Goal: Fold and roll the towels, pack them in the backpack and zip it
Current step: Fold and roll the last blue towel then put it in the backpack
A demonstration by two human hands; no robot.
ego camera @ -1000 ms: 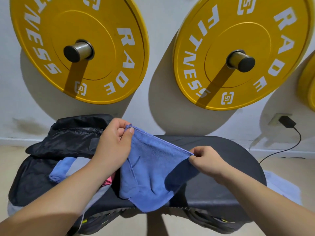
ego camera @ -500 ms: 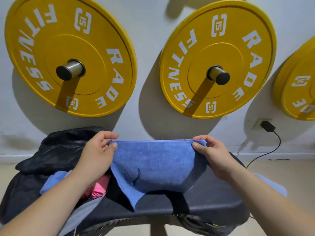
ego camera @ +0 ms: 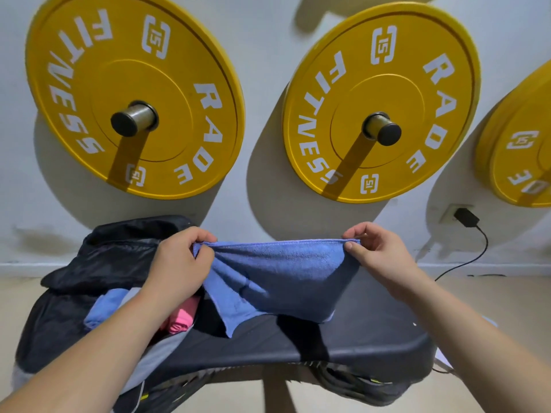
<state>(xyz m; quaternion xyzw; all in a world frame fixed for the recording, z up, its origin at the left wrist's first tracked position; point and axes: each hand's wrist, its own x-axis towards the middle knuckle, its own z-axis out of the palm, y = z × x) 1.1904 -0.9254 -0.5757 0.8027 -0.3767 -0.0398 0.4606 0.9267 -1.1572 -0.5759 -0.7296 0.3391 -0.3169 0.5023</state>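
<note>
A blue towel (ego camera: 283,275) hangs stretched between both hands above the black bench pad (ego camera: 357,332). My left hand (ego camera: 179,263) pinches its upper left corner, my right hand (ego camera: 378,251) pinches the upper right corner. The towel's top edge is taut and level; its lower part drapes onto the pad, with a point hanging lower on the left. An open black backpack (ego camera: 98,263) lies at the left end of the bench. Inside it I see a rolled light blue towel (ego camera: 104,305) and a rolled pink towel (ego camera: 182,317), partly hidden by my left forearm.
Three yellow weight plates hang on the wall behind: one left (ego camera: 131,93), one middle (ego camera: 381,102), one cut off at the right edge (ego camera: 524,144). A black charger (ego camera: 465,217) sits in a wall socket, its cable trailing to the floor. A pale cloth (ego camera: 441,353) lies right of the bench.
Both hands have spread apart and pulled the blue towel's top edge out straight and level. It hung crumpled a second ago. The view has shifted slightly.
</note>
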